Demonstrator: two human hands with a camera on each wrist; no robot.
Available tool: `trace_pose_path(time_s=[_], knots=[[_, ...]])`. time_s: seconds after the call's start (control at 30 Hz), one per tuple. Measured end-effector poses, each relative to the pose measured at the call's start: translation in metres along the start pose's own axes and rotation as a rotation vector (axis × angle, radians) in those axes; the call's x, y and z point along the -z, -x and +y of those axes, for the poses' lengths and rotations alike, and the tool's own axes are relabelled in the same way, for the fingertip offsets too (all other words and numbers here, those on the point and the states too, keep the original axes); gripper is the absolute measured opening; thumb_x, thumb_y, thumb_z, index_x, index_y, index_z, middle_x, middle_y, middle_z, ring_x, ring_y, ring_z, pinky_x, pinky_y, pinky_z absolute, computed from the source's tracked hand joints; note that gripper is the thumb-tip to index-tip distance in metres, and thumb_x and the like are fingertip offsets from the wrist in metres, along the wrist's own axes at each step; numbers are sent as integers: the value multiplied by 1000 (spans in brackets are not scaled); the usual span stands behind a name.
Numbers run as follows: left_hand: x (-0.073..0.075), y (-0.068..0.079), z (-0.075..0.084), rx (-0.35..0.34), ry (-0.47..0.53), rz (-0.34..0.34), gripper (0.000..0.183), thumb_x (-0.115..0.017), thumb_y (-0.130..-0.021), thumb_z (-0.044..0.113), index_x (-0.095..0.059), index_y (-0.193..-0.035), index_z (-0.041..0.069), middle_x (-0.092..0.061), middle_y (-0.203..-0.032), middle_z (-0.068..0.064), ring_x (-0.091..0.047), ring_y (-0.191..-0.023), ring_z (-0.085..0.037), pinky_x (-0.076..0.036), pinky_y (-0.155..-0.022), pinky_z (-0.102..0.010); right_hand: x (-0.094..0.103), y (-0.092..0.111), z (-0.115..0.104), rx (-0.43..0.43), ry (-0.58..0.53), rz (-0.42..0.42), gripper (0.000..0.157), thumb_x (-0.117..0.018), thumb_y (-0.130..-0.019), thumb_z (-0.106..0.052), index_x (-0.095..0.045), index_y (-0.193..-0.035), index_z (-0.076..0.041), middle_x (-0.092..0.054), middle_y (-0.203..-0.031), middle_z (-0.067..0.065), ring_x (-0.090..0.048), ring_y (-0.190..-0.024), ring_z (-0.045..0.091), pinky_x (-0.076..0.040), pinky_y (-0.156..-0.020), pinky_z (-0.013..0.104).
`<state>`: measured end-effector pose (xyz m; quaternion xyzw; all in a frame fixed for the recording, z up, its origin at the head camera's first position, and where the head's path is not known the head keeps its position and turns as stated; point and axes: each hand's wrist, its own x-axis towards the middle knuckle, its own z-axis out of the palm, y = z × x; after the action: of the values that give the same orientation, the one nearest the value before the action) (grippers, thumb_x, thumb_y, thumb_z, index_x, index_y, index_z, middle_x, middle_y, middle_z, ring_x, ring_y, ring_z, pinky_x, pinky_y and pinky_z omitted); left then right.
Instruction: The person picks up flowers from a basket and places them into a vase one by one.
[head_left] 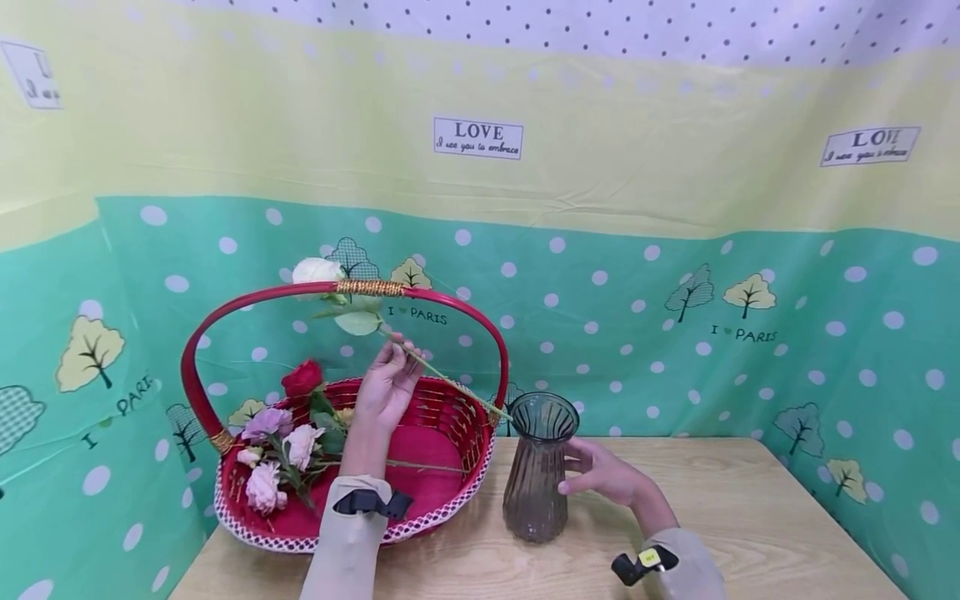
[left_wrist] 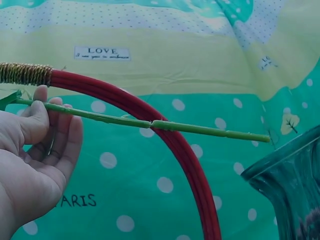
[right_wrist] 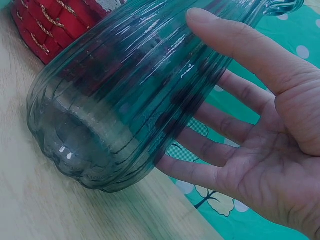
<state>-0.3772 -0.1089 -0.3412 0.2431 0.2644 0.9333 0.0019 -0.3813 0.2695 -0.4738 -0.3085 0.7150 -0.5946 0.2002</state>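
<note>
A white rose (head_left: 317, 271) on a long green stem (left_wrist: 190, 128) is pinched between thumb and fingers of my left hand (head_left: 390, 383). Its bloom points up and left, behind the basket handle in the head view. The stem slants down to the right, its cut end close to the rim of a ribbed grey glass vase (head_left: 536, 492). My right hand (head_left: 603, 472) holds this vase from the right, thumb on the near side and fingers reaching behind, as the right wrist view (right_wrist: 250, 125) shows. The vase stands upright on the table.
Left of the vase, a red woven basket (head_left: 427, 525) with a tall arched handle (head_left: 193, 375) holds a red rose (head_left: 302, 378), a purple flower (head_left: 267, 423) and several pink ones. The wooden table (head_left: 720, 500) meets a patterned curtain (head_left: 600, 333) at the back.
</note>
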Motion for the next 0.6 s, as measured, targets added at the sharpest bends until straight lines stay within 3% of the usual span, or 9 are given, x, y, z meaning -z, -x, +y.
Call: trace_pose_path(time_s=[0.13, 0.33, 0.6], knots=[[-2, 0, -3, -11, -23, 21, 29, -45, -105, 12, -73, -97, 14, -70, -91, -1, -71, -89, -17, -58, -95, -27, 0, 0, 0, -4, 4, 2, 87, -74, -90, -4, -21, -159, 2, -31, -160, 31, -38, -144, 50, -48, -112, 47], [-6, 2, -13, -40, -99, 113, 26, -50, -103, 11, -75, -95, 16, -69, -91, 1, -70, -90, -15, -58, -96, -27, -1, 0, -1, 1, 13, 4, 88, -75, -89, -5, -22, -159, 3, -29, -160, 32, -37, -144, 52, -48, -112, 49], [-9, 7, -30, -106, -260, 140, 23, -52, -103, 14, -71, -92, 18, -68, -92, 3, -69, -91, -12, -58, -94, -25, -2, 1, -5, -11, 51, 20, 88, -77, -88, -6, -25, -159, 0, -31, -161, 30, -36, -143, 54, -47, -112, 53]])
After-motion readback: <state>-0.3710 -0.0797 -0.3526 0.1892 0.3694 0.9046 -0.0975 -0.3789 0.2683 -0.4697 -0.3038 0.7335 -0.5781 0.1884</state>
